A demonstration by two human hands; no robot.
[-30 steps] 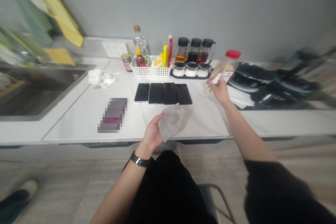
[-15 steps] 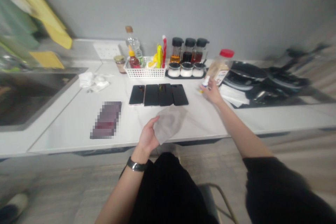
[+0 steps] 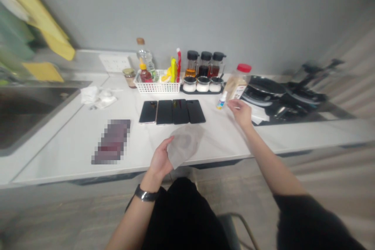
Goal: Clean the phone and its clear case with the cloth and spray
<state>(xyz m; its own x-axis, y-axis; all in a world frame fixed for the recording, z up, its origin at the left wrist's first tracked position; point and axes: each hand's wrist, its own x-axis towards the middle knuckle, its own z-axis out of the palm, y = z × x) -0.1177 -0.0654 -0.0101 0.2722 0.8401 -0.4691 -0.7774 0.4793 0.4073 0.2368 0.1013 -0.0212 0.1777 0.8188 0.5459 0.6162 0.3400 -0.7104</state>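
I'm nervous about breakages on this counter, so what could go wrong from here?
The small white-and-blue bottle stands right beside the right hand, and being narrow, it could tip if knocked. The grey cloth in the left hand is close to the row of four black phones, which lie side by side, so a nudge might shift several at once. The phones also sit fairly near the bottle, so any spill might reach them.
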